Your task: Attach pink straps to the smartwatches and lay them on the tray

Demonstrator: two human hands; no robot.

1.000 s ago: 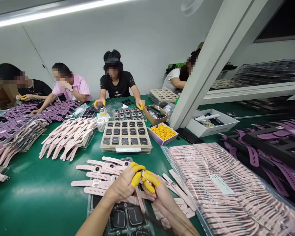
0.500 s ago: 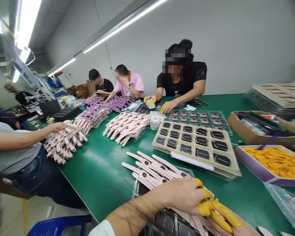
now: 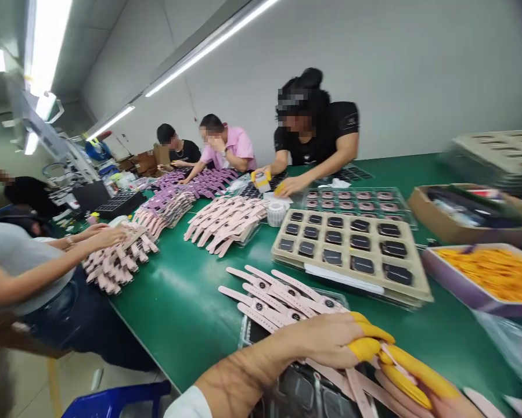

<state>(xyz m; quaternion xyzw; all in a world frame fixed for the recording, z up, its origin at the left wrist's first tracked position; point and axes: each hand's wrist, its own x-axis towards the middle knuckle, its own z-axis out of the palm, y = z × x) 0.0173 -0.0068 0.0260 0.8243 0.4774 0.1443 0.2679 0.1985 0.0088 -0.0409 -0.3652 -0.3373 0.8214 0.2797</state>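
Note:
My left hand (image 3: 330, 339) reaches in from the lower left, with yellow finger cots on its fingers, closed in a pinch. My right hand (image 3: 430, 386) at the lower right wears yellow cots too, and its fingers meet those of the left. A pale pink watch strap (image 3: 398, 363) sits between the fingertips of both hands; the fingers partly hide it. Beneath my left forearm lies a clear plastic tray (image 3: 295, 389) with dark compartments. Pink-strapped watches (image 3: 278, 299) are laid across its far end. Another loose pink strap (image 3: 359, 392) hangs below my left hand.
A beige tray of black watch faces (image 3: 333, 238) stands ahead. At right are a box of yellow finger cots (image 3: 487, 273) and a cardboard box (image 3: 447, 215). Pink watch piles (image 3: 226, 223) lie farther left. Co-workers sit across the green table (image 3: 177, 313); another person stands left.
My hands stay together on the strap, with the fingers shifted slightly. The view has turned a little. The person at left now has both hands on the pink pile.

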